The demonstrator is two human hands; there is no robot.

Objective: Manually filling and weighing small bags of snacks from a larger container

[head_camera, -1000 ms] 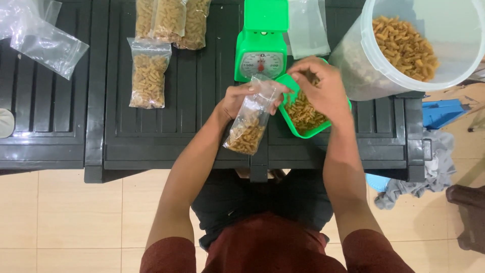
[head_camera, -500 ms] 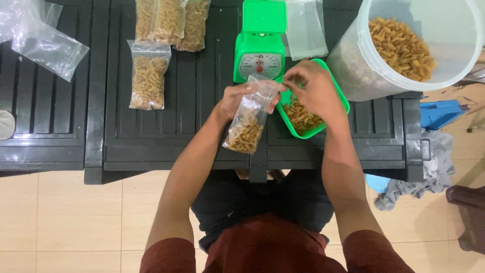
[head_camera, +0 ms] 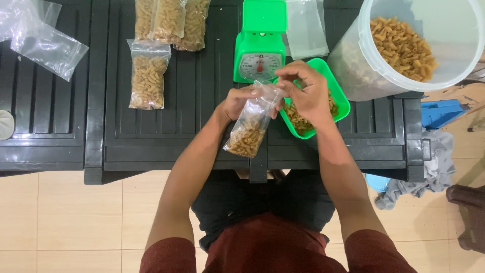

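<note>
right hand (head_camera: 305, 96) now at bag mouth, clear bag (head_camera: 251, 124) (half-full, golden pasta)

The small clear plastic bag (head_camera: 251, 123) is held up over the front edge of the black table, tilted, with its open mouth up and to the right and its bottom down to the left. It is about half full of golden-brown macaroni snacks, which lie in the lower part; the upper part is see-through and a little crumpled.

Just beside the bag's mouth, on its right, is the green tray (head_camera: 339, 97). It is a shallow square plastic tray with rounded corners, lying on the table and holding a thin layer of the same snacks.
</note>
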